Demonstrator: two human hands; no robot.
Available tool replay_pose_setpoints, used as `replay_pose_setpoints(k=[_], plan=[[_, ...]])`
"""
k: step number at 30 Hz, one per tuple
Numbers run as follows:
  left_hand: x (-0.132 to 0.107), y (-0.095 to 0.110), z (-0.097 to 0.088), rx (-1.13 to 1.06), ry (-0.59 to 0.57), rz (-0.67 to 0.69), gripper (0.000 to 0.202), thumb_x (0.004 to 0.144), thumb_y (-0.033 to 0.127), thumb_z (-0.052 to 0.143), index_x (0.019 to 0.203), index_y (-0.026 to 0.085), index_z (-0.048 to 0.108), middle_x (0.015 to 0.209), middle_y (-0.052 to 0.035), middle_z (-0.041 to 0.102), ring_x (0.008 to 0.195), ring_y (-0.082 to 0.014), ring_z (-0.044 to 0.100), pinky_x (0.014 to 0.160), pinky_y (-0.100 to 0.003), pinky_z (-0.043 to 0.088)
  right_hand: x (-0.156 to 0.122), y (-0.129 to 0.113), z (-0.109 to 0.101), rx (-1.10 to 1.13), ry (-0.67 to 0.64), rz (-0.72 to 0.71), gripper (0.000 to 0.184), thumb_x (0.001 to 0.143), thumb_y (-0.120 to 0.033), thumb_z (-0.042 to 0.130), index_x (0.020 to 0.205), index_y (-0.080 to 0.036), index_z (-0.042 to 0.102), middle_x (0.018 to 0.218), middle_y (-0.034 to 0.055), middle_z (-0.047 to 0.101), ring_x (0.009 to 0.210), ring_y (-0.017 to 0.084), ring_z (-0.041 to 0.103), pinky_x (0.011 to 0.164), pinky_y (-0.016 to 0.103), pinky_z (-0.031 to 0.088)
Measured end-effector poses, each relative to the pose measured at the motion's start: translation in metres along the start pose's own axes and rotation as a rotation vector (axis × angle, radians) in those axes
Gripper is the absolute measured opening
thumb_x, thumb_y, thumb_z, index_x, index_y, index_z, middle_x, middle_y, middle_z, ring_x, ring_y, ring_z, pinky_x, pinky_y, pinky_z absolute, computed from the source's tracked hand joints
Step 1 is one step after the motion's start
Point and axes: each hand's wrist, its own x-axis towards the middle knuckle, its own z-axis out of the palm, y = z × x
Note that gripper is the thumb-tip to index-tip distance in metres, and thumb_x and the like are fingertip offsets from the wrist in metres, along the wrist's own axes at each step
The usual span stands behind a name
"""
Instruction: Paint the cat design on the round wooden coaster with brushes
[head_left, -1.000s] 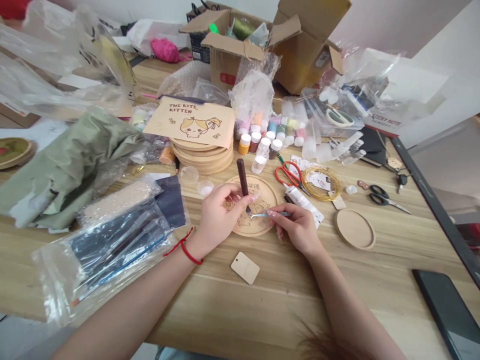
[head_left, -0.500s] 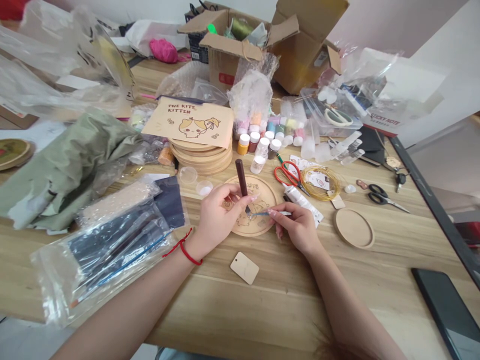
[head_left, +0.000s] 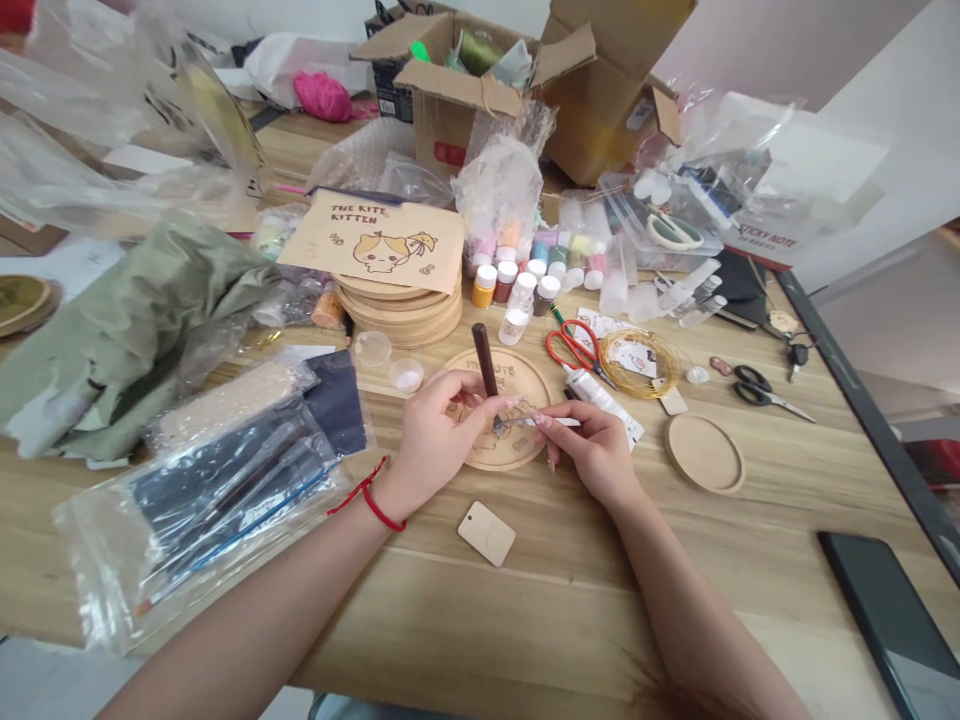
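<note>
My left hand [head_left: 441, 428] is closed around a tool with a dark brown handle [head_left: 484, 360], held nearly upright. Its small dark tip points down over a round wooden plate [head_left: 537, 380] that bears an outlined kitten drawing. From the right, my right hand [head_left: 592, 450] pinches a slim pale grey tool [head_left: 523, 421], whose end meets or nearly meets that tip; contact is too small to make out. Part of the drawing is hidden behind my fingers. A small wooden tag [head_left: 487, 534] with a hole lies on the table in front of the plate.
Paint bottles [head_left: 514, 318], a stack of wooden discs [head_left: 405, 318] under a kitten picture [head_left: 375, 240], red-handled scissors [head_left: 573, 346] and a white tube [head_left: 604, 402] surround the plate. A bag of brushes [head_left: 217, 510] lies left; a shallow wooden dish [head_left: 705, 454] and phone [head_left: 889, 610] lie right.
The slim tool in my right hand has turned slightly and now looks paler. Both hands keep their hold over the plate; the whole view has shifted a little.
</note>
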Motion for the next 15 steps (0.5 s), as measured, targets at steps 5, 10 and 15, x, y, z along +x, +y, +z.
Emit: replay_pose_setpoints(k=[5, 10, 15], plan=[[0.0001, 0.0, 0.0006, -0.006, 0.006, -0.03, 0.016, 0.077, 0.033, 0.073, 0.079, 0.019, 0.066, 0.081, -0.002, 0.071, 0.075, -0.0161, 0.063, 0.07, -0.029, 0.048, -0.0004, -0.0004, 0.0019, -0.015, -0.001, 0.012, 0.036, 0.065, -0.046, 0.082, 0.078, -0.014, 0.071, 0.056, 0.0024, 0.066, 0.037, 0.01, 0.051, 0.036, 0.024, 0.046], [0.0007, 0.0002, 0.0011, 0.004, 0.009, -0.042, 0.018, 0.077, 0.035, 0.073, 0.077, 0.018, 0.066, 0.081, -0.0025, 0.071, 0.076, -0.0166, 0.063, 0.069, -0.029, 0.048, -0.0009, -0.0013, 0.0006, -0.031, -0.014, 0.012, 0.037, 0.066, -0.048, 0.081, 0.078, -0.014, 0.072, 0.056, 0.0027, 0.066, 0.037, 0.011, 0.052, 0.035, 0.026, 0.047], [0.0017, 0.0014, 0.0012, 0.011, 0.023, -0.045, 0.019, 0.077, 0.037, 0.073, 0.077, 0.019, 0.066, 0.079, -0.0021, 0.071, 0.073, -0.0161, 0.062, 0.068, -0.029, 0.048, 0.0001, -0.0002, -0.0025, -0.075, -0.05, -0.001, 0.036, 0.07, -0.05, 0.077, 0.079, -0.015, 0.073, 0.055, 0.0024, 0.066, 0.036, 0.012, 0.052, 0.034, 0.025, 0.047]])
